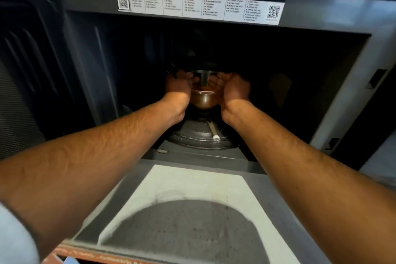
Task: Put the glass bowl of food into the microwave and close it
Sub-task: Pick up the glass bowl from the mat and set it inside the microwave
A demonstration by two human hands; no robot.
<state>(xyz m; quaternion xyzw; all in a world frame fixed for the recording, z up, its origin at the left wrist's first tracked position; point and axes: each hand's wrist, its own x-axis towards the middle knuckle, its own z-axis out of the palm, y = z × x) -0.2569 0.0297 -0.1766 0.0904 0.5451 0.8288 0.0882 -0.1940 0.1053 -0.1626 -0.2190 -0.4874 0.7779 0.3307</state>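
Both my arms reach into the open microwave [334,66]. Between my hands is the glass bowl [202,97], small and clear, with brown-orange food in it. My left hand [176,90] cups its left side and my right hand [232,90] cups its right side. The bowl hangs a little above the round glass turntable [199,135] on the cavity floor. The microwave door [27,70] stands swung open at the left, dark, with a mesh window. The far part of the bowl's rim blurs into the dark cavity.
A white label with printed menus and QR codes [199,3] runs along the top of the microwave frame. Below the opening is a grey surface with a white sheet [192,186] bearing a dark round patch. Latch slots [376,78] sit on the right frame.
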